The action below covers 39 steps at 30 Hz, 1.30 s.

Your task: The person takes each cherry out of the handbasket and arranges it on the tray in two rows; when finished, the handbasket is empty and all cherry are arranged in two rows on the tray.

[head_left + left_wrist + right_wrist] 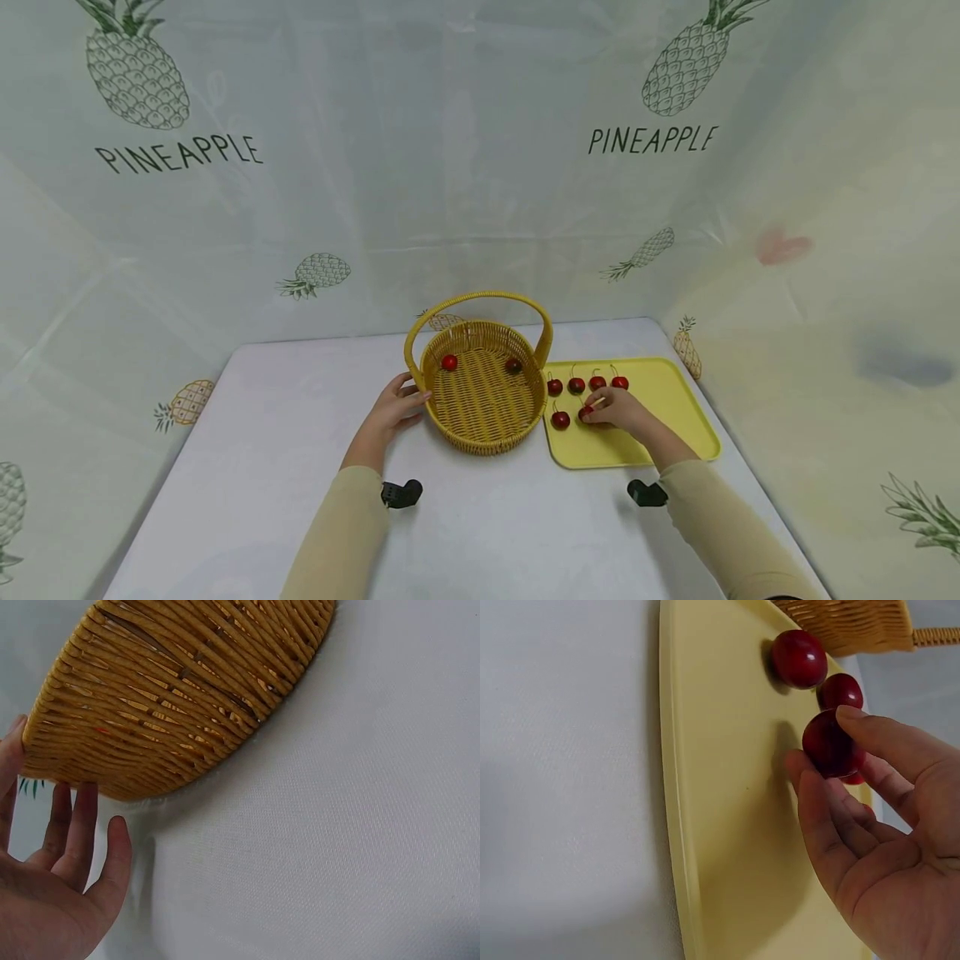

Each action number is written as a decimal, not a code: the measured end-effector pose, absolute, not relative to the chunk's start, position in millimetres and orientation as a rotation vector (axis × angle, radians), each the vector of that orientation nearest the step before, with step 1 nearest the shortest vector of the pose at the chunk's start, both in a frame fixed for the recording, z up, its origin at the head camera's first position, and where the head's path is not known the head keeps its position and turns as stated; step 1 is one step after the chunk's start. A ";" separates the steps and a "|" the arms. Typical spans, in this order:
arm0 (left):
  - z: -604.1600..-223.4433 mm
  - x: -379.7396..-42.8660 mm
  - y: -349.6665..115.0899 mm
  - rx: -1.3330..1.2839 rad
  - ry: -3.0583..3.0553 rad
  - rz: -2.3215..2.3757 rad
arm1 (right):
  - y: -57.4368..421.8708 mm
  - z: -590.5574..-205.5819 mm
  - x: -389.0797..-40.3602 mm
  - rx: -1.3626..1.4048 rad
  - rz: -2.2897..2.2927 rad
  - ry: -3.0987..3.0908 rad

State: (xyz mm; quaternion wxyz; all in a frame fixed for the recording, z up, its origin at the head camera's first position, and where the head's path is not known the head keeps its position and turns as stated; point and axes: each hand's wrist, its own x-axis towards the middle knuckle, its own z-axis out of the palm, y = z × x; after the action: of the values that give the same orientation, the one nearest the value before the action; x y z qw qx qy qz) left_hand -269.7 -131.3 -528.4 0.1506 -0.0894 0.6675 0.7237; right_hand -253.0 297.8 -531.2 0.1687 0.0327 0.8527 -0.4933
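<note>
A round yellow wicker basket [483,446] with a tall hoop handle stands in the middle of the table, holding a red cherry [449,362] and a darker cherry [513,366]. At its left side my left hand [395,405] holds the rim; in the left wrist view, fingers [79,840] lie against the woven wall and one finger stands away from it. Over the yellow tray [675,408], my right hand [618,410] pinches a dark red cherry [831,744] between thumb and fingers. Several other cherries, including a front-left one [560,420], lie on the tray's left part.
The tray's left edge sits close against the basket. Both stand on a white table [300,500]. Behind it and at the sides hangs a pale sheet [450,167] printed with pineapples, and the basket handle [480,294] rises in front of it.
</note>
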 end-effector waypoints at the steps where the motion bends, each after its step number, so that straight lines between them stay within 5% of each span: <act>1: -526.6 -268.9 -131.1 -0.250 1.913 2.079 | 297.6 -531.9 -253.0 0.100 -1.406 2.425; 39: -524.8 -270.3 -131.8 -0.244 1.868 2.091 | 298.4 -544.7 -256.7 0.125 -1.335 2.515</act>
State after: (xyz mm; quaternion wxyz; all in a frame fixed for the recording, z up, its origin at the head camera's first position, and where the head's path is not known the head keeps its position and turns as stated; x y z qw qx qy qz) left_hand -270.3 -131.8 -524.8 0.1630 -0.0855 0.6548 0.7331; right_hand -256.7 298.4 -544.7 0.1451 0.0435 0.8731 -0.4633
